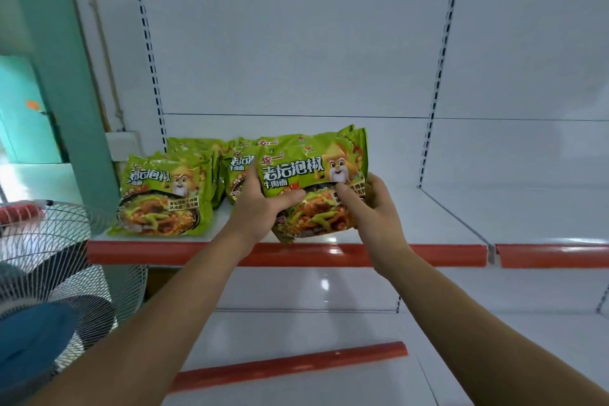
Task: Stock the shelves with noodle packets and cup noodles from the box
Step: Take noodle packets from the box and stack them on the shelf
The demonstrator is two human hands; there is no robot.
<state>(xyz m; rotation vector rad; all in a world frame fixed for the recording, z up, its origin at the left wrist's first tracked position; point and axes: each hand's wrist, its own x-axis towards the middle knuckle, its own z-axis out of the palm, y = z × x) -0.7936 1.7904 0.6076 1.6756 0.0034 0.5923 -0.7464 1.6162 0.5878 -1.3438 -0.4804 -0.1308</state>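
1. Fingers (291, 197) of our left hand (260, 211) and right hand (375, 204) curl round a bundle of noodle packets (313, 171), thumbs on the front.
2. The bundle hangs just above the shelf (428, 254), at its front.
3. The stocked packets (161, 198) stand to the left. No cup noodles or box in view, so we judge it early.
4. Bare shelf lies to the right. The raised red lip needs clearing, and a fan (49, 257) crowds the left.

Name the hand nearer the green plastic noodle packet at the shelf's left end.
Left. The left hand is just right of that green noodle packet; the right hand is farther right, across the held packets.
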